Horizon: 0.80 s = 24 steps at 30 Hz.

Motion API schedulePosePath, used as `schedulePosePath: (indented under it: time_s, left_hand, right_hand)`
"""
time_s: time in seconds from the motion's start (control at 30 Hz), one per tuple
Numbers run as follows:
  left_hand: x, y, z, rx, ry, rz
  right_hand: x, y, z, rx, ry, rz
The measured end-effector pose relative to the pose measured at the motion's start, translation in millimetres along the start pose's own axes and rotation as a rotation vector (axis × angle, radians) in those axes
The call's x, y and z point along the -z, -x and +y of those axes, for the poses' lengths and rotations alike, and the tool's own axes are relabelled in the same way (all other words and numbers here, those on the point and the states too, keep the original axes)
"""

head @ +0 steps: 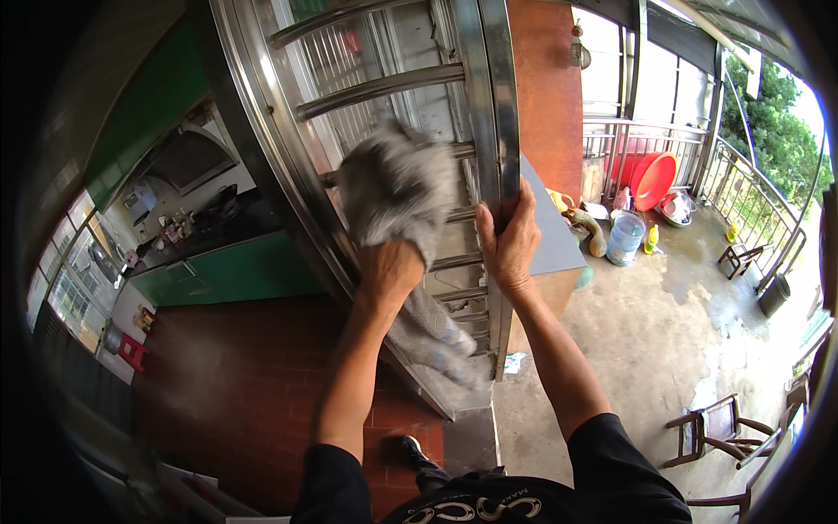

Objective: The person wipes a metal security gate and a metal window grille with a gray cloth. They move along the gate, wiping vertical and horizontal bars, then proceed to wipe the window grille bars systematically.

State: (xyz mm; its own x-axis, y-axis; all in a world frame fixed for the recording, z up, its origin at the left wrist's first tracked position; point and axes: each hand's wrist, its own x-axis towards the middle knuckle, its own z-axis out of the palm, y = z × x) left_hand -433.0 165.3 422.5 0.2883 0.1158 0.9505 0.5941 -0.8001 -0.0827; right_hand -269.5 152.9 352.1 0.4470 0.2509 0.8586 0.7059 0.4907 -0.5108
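A grey cloth (400,187) is bunched in my left hand (391,265), blurred by motion. It lies over the bars of a stainless-steel barred door (383,88), and its long tail hangs below my wrist. The cloth hides most of my left fingers. To the right, my right hand (510,242) grips the upright edge of the door frame (499,118), thumb on the near face and fingers around the outer side.
A grey-topped cabinet (553,226) stands just right of the door. Beyond it are a water jug (626,239), a red basin (653,180) and a wooden chair (713,429). On the left, a green kitchen counter (229,272) borders a red tiled floor (249,367).
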Motion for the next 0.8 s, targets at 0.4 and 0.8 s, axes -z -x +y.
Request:
schedulePosePath:
  time_s: [0.4, 0.8]
  left_hand:
    - [-38.1, -57.9, 31.9, 0.007, 0.301, 0.094]
    - [-45.6, -52.8, 37.9, -0.103, 0.352, 0.12]
  right_hand:
    - [0.2, 1.6, 4.7, 0.042, 0.059, 0.031]
    - [-0.1, 0.2, 9.5, 0.059, 0.078, 0.007]
